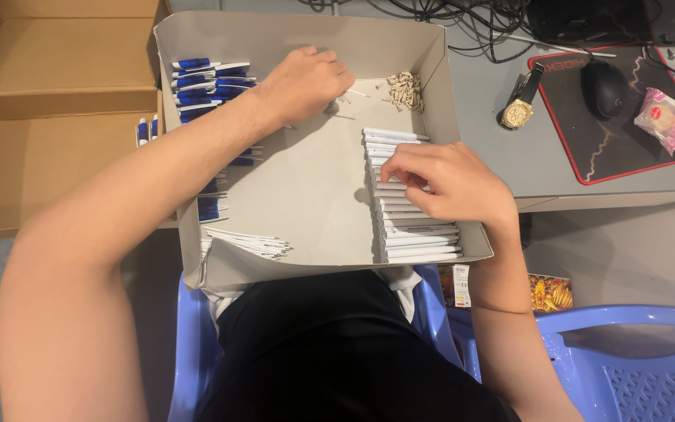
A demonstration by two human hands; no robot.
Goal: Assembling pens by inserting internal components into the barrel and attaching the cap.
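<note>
Grey desk ahead, shallow cardboard tray (306,195) on my lap. My left hand (306,82) pinches closed on a small spring near the far wall; my right hand (447,184) rests curled on the white pen barrels (412,234). Best pick one barrel cleanly, keeping the row stacked.
</note>
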